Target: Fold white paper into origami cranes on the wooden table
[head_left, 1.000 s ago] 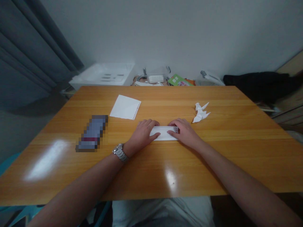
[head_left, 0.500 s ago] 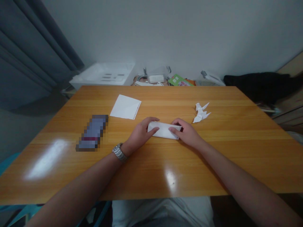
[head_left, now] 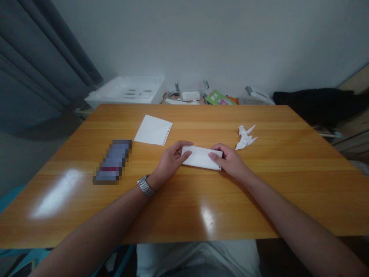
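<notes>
A folded strip of white paper [head_left: 201, 157] is lifted a little off the wooden table [head_left: 184, 200] between my two hands. My left hand [head_left: 170, 161], a metal watch on its wrist, pinches the strip's left end. My right hand [head_left: 230, 161] pinches its right end, where a row of punch holes shows. Both hands have their fingers closed round the paper.
A flat white sheet [head_left: 152, 130] with a perforated edge lies behind my left hand. A folded white paper figure [head_left: 245, 137] sits right of my right hand. A blurred dark oblong object [head_left: 113, 161] lies to the left. Boxes and clutter stand behind the table's far edge.
The strip lay flat under my pressing fingers a second ago. Now both hands pinch its ends, and it has tilted up and shifted slightly to the right.
</notes>
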Motion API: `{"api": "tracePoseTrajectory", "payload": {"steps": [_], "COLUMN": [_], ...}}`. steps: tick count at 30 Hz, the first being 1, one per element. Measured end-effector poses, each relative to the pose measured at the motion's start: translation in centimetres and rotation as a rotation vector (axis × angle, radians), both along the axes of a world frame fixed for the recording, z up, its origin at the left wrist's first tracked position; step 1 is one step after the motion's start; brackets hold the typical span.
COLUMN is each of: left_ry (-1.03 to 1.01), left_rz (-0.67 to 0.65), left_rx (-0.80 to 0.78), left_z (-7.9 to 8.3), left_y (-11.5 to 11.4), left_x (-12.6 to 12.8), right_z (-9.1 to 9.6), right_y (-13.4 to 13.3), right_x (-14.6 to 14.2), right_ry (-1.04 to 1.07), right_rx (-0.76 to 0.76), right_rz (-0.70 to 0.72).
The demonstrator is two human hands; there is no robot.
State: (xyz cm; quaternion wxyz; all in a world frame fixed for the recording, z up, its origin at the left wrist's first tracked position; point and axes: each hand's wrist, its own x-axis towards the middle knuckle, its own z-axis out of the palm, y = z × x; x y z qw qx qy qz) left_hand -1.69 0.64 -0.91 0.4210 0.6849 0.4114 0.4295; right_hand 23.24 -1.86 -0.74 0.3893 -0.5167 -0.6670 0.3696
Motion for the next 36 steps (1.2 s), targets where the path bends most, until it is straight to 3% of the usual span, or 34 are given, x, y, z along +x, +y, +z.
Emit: {"api": "tracePoseTrajectory", "payload": {"steps": [8,36], "left_ry": [0.094,0.034], "left_rz": [0.026,0.028], "left_rx": [0.038,0.0], "left_z": [0.25,0.43], "left_y": [-0.1,-0.17], "left_x": [-0.19,0.03], "right_z": [0.17,0.18], "right_y": [-0.14,-0.17], "right_x": [-0.06,0.02], "right_ry": [-0.009,-0.01], "right_rx": [0.036,0.076], "right_rz": [-0.045,-0.044]}}
